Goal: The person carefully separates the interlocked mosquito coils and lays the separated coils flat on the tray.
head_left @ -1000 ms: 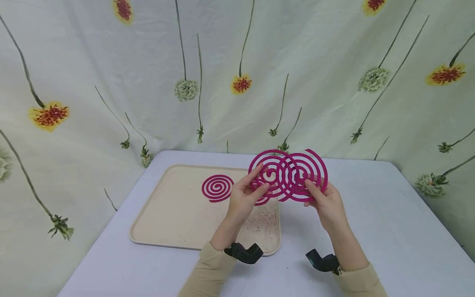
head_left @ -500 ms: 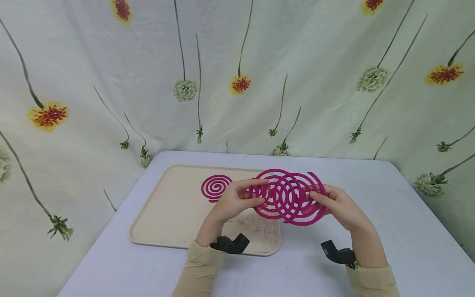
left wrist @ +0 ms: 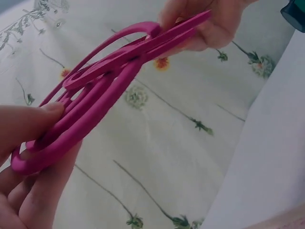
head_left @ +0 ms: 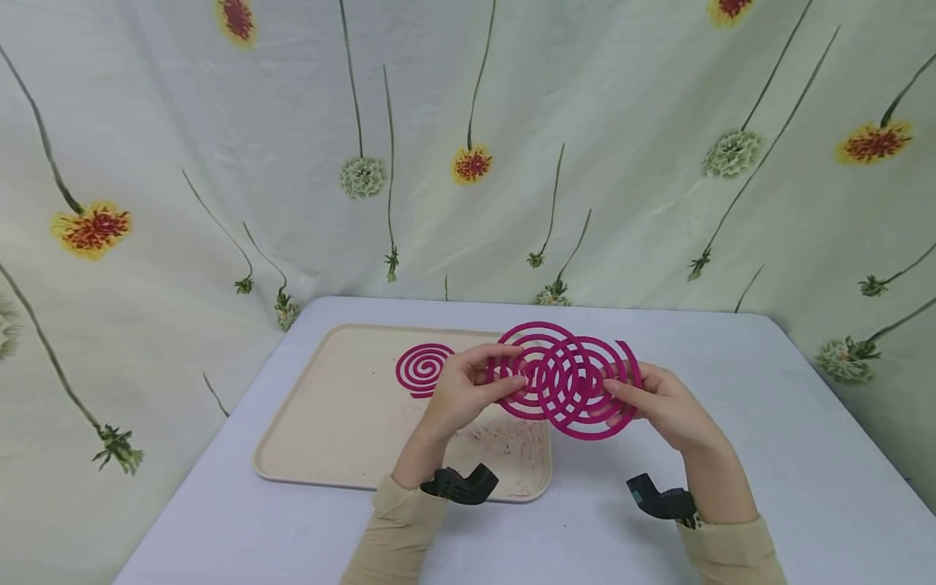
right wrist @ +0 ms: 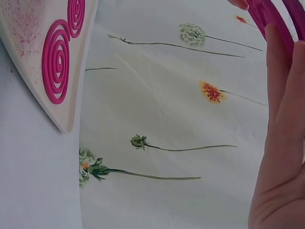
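Two magenta mosquito coils overlap in front of me in the head view, raised above the table. My left hand (head_left: 457, 394) pinches the left coil (head_left: 537, 326) at its left side between thumb and fingers. The right coil (head_left: 587, 436) is pinched at its right side by my right hand (head_left: 673, 410). Seen edge-on in the left wrist view, the coils (left wrist: 90, 112) lie across each other at a slight angle; whether their turns are interlocked I cannot tell. Only part of the held coils (right wrist: 274, 21) enters the right wrist view, at its top right corner.
A beige tray (head_left: 329, 431) lies on the white table (head_left: 731, 366), left of centre. One coil (head_left: 424, 370) rests in it near the back; the right wrist view shows a second coil (right wrist: 58, 64) beside it. Reddish crumbs dot the tray. A flowered cloth (head_left: 629, 162) hangs behind.
Both hands have come down from their higher position with the coils, wrists turning outward. The coils now overlap more than a second ago. In the last half second they rose slightly.
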`<control>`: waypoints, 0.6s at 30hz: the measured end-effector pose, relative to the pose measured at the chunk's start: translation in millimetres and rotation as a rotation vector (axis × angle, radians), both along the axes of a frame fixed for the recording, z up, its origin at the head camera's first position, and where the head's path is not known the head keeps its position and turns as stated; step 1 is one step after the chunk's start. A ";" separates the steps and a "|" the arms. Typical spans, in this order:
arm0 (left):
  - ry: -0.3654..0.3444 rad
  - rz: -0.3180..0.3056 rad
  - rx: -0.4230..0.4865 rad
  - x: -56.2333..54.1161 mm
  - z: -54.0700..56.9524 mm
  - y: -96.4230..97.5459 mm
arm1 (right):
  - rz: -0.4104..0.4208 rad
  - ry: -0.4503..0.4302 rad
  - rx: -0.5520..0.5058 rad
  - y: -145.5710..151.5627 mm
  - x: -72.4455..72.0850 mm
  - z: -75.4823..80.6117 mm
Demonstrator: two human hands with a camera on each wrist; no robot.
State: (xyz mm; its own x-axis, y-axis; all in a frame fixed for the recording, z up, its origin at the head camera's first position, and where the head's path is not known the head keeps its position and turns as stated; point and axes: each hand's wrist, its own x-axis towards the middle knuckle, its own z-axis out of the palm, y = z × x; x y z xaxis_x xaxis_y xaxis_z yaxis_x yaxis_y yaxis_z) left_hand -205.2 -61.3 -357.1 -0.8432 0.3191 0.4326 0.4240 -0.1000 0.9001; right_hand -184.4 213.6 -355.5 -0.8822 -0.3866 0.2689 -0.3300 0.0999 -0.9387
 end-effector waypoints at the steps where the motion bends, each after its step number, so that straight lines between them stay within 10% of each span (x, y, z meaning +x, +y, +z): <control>1: -0.012 0.023 0.035 0.3 0.0 2.4 | -0.026 0.001 -0.014 -1.7 0.4 0.0; 8: 0.035 0.211 0.200 0.6 -4.7 19.8 | -0.222 -0.077 -0.276 -28.7 3.1 -1.2; 13: 0.097 0.086 0.152 0.9 -6.0 20.1 | -0.270 -0.132 -0.359 -38.3 3.9 -1.5; 18: 0.118 0.003 0.065 -1.3 -4.5 7.8 | -0.208 -0.100 -0.180 -25.7 4.1 0.9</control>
State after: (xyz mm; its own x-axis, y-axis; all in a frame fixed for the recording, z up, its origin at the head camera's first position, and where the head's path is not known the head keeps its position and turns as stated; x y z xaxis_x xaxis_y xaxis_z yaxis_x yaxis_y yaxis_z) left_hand -206.6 -53.5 -361.5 -0.7862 0.2842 0.5487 0.5270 -0.1552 0.8356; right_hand -180.3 187.9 -354.6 -0.9630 -0.1483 0.2248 -0.2250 -0.0157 -0.9742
